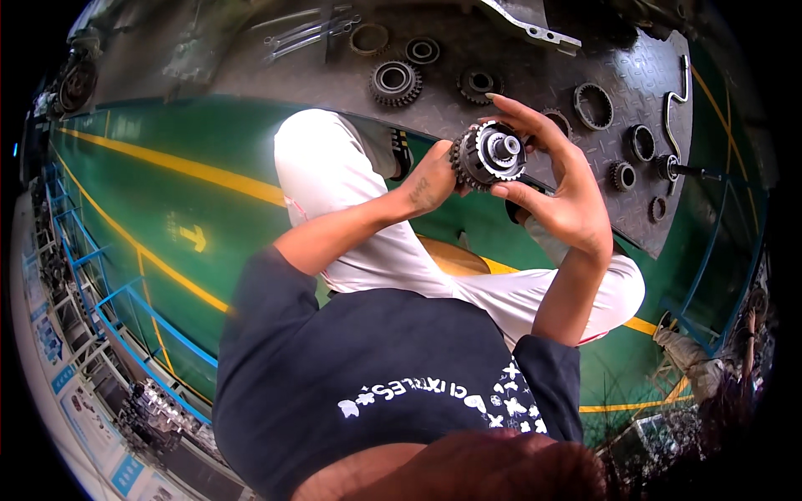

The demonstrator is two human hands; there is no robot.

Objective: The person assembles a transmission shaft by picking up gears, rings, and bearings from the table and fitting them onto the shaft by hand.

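A dark geared shaft assembly, with a toothed ring and a bright shaft end facing up, is held in front of me over the table's near edge. My left hand is closed around its left side, with the fingers partly hidden behind it. On the other side my right hand curves about the assembly. Its thumb lies at the lower rim and its index finger stretches above the upper rim; the other fingertips are partly hidden. Beyond the hands, a gear and a larger toothed gear lie on the dark metal table.
Several rings lie on the table's right part, among them a toothed ring and a smaller ring. Wrenches lie at the far left. A bent metal rod is near the right edge. Blue railings stand left.
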